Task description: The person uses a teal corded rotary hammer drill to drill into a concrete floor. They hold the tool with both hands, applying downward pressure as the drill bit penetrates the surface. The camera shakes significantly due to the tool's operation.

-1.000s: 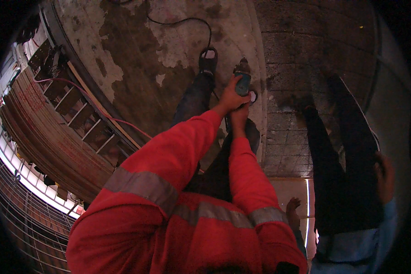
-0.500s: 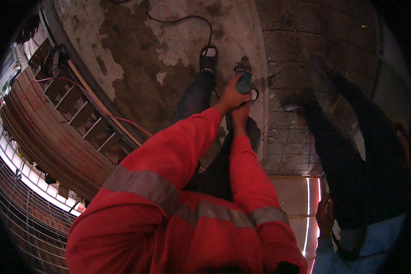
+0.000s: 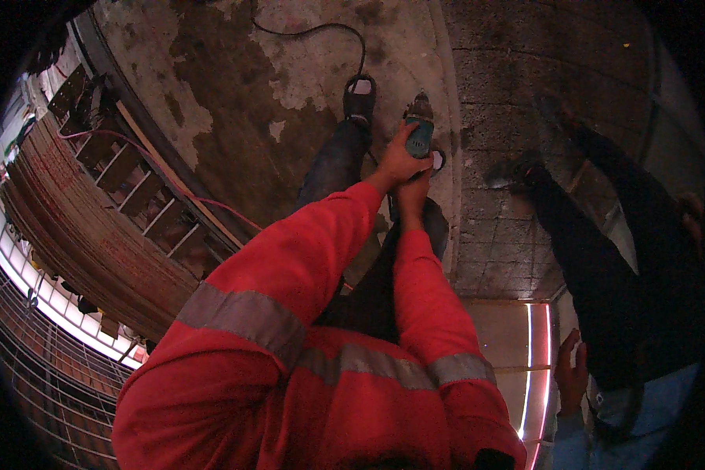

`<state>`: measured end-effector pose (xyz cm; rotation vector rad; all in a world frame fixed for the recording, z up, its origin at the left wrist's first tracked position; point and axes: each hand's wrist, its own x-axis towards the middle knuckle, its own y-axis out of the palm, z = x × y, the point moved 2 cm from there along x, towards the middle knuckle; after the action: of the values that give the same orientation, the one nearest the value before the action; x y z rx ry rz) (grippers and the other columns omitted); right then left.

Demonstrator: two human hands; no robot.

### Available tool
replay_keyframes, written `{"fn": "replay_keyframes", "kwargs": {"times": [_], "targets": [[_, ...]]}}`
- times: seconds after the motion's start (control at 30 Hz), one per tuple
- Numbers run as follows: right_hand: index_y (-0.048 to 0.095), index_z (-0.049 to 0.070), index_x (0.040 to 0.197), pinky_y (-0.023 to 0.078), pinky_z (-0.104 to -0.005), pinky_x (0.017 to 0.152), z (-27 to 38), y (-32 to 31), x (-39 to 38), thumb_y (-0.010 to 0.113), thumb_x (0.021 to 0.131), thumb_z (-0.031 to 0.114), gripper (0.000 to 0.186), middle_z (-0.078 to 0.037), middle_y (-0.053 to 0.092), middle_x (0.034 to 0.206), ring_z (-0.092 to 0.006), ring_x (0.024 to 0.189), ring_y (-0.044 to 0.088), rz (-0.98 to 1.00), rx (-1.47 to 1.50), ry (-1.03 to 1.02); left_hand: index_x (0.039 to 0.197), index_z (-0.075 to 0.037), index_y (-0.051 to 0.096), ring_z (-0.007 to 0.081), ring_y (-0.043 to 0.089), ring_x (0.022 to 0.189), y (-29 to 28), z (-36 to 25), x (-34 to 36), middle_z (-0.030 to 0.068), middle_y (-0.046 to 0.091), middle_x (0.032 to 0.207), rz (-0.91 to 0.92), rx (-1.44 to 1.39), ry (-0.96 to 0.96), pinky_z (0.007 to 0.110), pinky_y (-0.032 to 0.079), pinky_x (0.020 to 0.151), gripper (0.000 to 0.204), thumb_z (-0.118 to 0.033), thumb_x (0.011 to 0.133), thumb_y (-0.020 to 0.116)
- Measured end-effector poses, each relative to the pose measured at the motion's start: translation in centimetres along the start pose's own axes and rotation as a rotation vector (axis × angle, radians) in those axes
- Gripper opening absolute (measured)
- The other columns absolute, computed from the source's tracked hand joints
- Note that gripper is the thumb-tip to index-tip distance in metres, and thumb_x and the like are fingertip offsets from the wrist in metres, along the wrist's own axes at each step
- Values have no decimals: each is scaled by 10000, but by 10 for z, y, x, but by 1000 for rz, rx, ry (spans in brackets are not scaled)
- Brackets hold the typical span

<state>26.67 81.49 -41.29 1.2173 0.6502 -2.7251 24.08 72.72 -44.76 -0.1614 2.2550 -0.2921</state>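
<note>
A teal power tool with a dark front end points away from me, just right of my left shoe, over stained concrete. My left hand is wrapped round the tool's body. Directly behind it my right hand grips the tool's rear, partly hidden by the left hand and the tool. My right shoe shows only in part beside the tool. A black cable winds across the floor past my left shoe. Both my arms are in red sleeves with grey bands.
At left are a ladder-like metal frame, stacked boards, a wire-mesh panel and a pink hose. On the right, darker paving bears a co-worker in dark trousers and blue top, one hand hanging.
The co-worker on the right has shifted legs, and a hand has come into view lower right. My hands and the tool have moved very slightly up the picture, still gripped.
</note>
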Motion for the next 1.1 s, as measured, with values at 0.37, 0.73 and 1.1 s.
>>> {"fn": "replay_keyframes", "kwargs": {"times": [0.37,0.73,1.1], "targets": [[270,147,1495,482,-464,940,3,0,1,769,798,317,873,-233,601,1282,-412,1168,598,34,-58,85,1429,-89,436,423,460,1334,-5,-7,0,290,296,1544,-15,4,18,418,412,1079,914,-347,647,832],[256,133,1501,487,-459,933,2,-3,-5,769,801,297,883,-235,597,1286,-420,1167,595,24,-35,11,1462,-123,406,347,465,1353,1,1,-4,234,397,1506,-28,-27,-23,396,384,1106,958,-285,635,862],[250,156,1506,479,-465,947,8,-5,-1,763,805,318,883,-227,591,1303,-418,1179,588,45,0,84,1462,-115,408,346,484,1335,1,-1,-1,231,448,1466,-22,-8,-62,398,397,1093,969,-319,627,856]]}}
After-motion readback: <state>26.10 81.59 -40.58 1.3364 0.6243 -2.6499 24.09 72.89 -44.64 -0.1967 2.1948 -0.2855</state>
